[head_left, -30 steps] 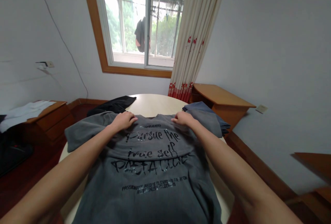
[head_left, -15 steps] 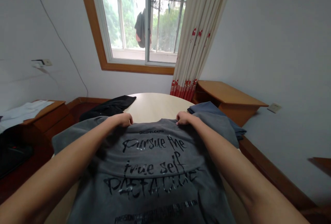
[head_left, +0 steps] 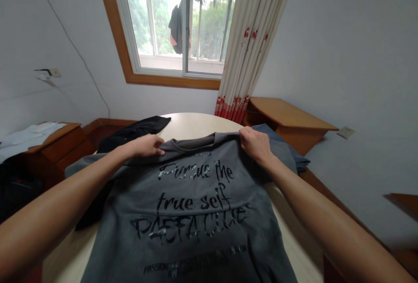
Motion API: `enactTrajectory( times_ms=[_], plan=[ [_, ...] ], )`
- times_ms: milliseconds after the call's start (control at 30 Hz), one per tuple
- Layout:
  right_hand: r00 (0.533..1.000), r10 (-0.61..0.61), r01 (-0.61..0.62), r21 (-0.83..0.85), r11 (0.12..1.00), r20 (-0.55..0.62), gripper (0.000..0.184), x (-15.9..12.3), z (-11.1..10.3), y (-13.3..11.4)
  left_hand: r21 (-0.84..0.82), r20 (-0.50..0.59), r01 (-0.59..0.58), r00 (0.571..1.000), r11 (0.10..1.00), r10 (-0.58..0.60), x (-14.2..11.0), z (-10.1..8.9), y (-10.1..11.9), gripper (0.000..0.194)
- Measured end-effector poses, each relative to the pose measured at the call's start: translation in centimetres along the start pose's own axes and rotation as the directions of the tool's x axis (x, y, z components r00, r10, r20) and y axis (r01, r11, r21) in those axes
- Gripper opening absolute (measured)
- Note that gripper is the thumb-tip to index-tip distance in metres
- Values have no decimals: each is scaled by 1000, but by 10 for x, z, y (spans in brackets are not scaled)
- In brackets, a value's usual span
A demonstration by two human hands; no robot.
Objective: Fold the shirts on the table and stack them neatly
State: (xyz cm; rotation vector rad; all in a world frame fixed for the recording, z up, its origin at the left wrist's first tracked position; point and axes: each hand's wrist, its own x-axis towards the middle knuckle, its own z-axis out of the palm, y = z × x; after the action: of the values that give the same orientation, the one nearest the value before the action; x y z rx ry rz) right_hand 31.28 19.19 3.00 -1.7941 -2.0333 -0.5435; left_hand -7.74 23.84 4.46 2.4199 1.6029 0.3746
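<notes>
A dark grey T-shirt [head_left: 192, 187] with black lettering lies spread over a round pale table [head_left: 196, 122], its neckline at the far end. My left hand [head_left: 148, 145] is closed on the shirt's shoulder, left of the collar. At the opposite shoulder, my right hand [head_left: 256, 143] grips the cloth in a fist and holds it a little raised. Between the hands the collar gapes and shows the inside of the neck. The lower hem runs out of view at the bottom.
Black clothing [head_left: 130, 133] lies at the table's left side, partly under the shirt. Folded blue cloth [head_left: 295, 156] sits at the right edge. Beyond are a wooden desk [head_left: 287, 113], a curtain [head_left: 251, 48] and a window. A wooden cabinet [head_left: 62, 143] with white cloth stands left.
Both hands have risen with the shirt's shoulders, and the right has moved outward to the right. The collar has opened up, and more black cloth shows at lower left.
</notes>
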Motion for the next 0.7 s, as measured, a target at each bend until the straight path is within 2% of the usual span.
enactTrajectory(
  times_ms=[67, 133, 167, 200, 233, 300, 333, 367, 400, 433, 467, 533, 600, 667, 700],
  plan=[
    [989, 134, -123, 139, 983, -70, 13, -6, 4, 4, 106, -165, 74, 985, 992, -56, -11, -8, 6, 20],
    [946, 314, -261, 377, 889, -86, 21, -9, 8, 5, 150, -301, 153, 948, 977, -102, -24, -14, 13, 26],
    [913, 406, -325, 525, 787, -43, 25, -9, 10, 4, 134, -367, 182, 922, 974, -122, -30, -15, 17, 27],
    [875, 482, -383, 667, 638, 42, 27, -9, 11, 1, 84, -397, 196, 906, 977, -148, -33, -14, 21, 27],
    [836, 525, -434, 778, 455, 159, 28, -8, 13, -4, -6, -390, 199, 902, 980, -186, -35, -12, 24, 27],
    [766, 516, -495, 864, 95, 382, 27, -7, 18, -14, -290, -297, 189, 914, 938, -276, -32, -3, 27, 25],
    [748, 497, -493, 869, -27, 440, 26, -7, 21, -19, -445, -239, 176, 921, 878, -306, -29, 2, 27, 24],
    [744, 493, -470, 878, -94, 451, 25, -8, 24, -23, -579, -204, 154, 923, 801, -325, -24, 7, 27, 23],
    [753, 510, -423, 900, -107, 415, 24, -9, 28, -26, -674, -210, 117, 916, 729, -342, -20, 11, 26, 22],
    [770, 541, -358, 931, -71, 337, 23, -10, 32, -27, -728, -256, 64, 898, 683, -358, -15, 14, 25, 22],
    [785, 577, -281, 960, 8, 225, 22, -11, 35, -27, -740, -332, 1, 870, 673, -365, -10, 15, 23, 23],
    [790, 612, -135, 961, 241, -42, 22, -10, 40, -23, -668, -509, -112, 790, 736, -342, -1, 14, 21, 26],
    [771, 581, -45, 889, 456, -259, 23, -3, 39, -15, -529, -650, -173, 711, 831, -266, 12, 7, 20, 28],
    [762, 537, -24, 813, 582, -362, 24, 14, 35, -7, -399, -721, -192, 670, 897, -177, 33, -2, 18, 29],
    [767, 519, -37, 782, 622, -377, 23, 26, 33, -3, -345, -734, -196, 666, 918, -133, 46, -6, 17, 29]
  ],
)
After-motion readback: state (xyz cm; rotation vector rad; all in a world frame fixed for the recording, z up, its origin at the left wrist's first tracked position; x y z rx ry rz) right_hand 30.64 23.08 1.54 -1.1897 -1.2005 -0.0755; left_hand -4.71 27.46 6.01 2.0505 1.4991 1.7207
